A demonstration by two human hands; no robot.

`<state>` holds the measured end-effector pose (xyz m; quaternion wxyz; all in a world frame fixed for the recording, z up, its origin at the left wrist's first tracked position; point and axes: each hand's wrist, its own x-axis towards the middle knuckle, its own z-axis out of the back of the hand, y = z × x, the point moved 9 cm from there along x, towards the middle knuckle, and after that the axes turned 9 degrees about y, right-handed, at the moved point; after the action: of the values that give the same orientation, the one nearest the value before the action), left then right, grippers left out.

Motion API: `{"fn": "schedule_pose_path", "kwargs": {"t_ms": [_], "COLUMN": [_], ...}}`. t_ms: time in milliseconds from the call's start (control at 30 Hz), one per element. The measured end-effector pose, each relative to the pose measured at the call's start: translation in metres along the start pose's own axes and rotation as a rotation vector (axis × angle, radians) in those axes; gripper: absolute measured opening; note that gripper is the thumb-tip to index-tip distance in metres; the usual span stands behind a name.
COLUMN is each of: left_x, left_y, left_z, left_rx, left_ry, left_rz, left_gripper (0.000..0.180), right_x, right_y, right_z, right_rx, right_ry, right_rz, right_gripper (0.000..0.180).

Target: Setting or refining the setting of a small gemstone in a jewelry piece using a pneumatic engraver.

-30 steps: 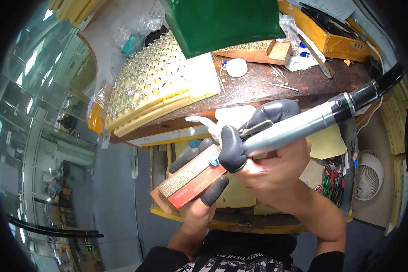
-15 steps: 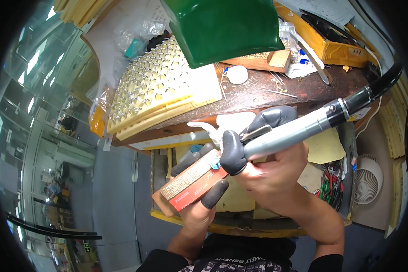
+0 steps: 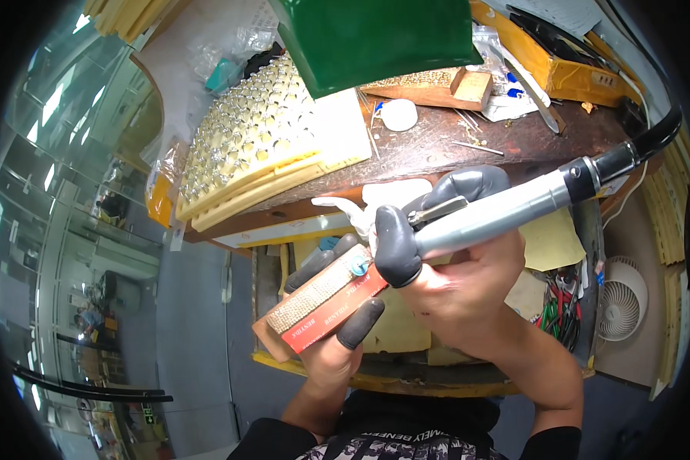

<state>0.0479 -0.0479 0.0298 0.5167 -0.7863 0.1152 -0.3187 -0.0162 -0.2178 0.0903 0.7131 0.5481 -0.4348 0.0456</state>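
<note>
Head view: left hand gripping red block, right hand clenched on grinder; slipping tip could nick fingertips.

A single head-worn fisheye view looks steeply down from close above. The left hand and right hand fill the lower centre, with the desk just beyond them. Straight edges bow toward the dark rim.
</note>
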Motion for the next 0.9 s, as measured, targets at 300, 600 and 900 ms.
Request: {"fn": "schedule_pose_path", "kwargs": {"t_ms": [300,600,900], "left_x": [0.000,-0.001,-0.002], "left_y": [0.002,0.001,0.003], "left_z": [-0.001,-0.001,0.000], "left_rx": [-0.028,-0.027,-0.020], "left_ry": [-0.033,-0.045,-0.034], "left_rz": [0.027,0.035,0.034], "left_gripper": [0.072,0.073,0.073], "right_x": [0.002,0.001,0.001], "right_y": [0.006,0.013,0.014], "right_z": [0.002,0.002,0.002], "right_rx": [-0.083,-0.089,-0.106], "right_ry": [-0.008,-0.033,-0.026], "right_rz": [0.024,0.113,0.129], "right_gripper": [0.027,0.023,0.017]}}
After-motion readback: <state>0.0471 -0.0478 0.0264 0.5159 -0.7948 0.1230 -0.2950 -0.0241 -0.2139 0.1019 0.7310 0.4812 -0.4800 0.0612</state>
